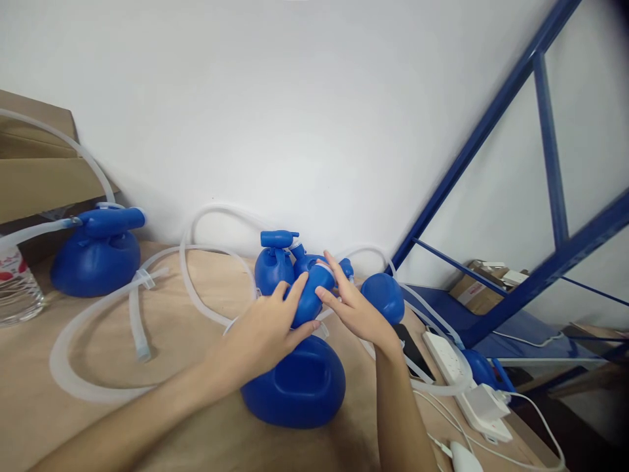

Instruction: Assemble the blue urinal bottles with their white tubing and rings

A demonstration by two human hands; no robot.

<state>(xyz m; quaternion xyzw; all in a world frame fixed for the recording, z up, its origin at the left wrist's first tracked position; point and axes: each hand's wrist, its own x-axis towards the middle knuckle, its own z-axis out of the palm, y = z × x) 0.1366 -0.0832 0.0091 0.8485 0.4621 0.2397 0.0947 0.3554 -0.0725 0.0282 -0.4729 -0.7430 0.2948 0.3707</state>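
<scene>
My left hand (268, 328) is wrapped round a blue plastic cup-shaped piece (307, 308) with a white rim at its far end. My right hand (354, 305) grips that rim end from the other side, thumb on the near side and fingers across the rim. Below my hands stands a blue plastic urinal bottle (295, 387), a recess in its front. Whether the cup piece is joined to this bottle is hidden by my left hand. Just behind are more blue bottles (274, 269), one topped by a sideways blue spout.
Clear hoses (93, 393) loop across the brown table (171, 288). Another blue bottle (98, 262) stands left beside a cardboard box (44, 187) and a water bottle (19, 288). At right are a blue bottle (383, 297), a phone (415, 354), a power strip (447, 360) and blue shelving (466, 157).
</scene>
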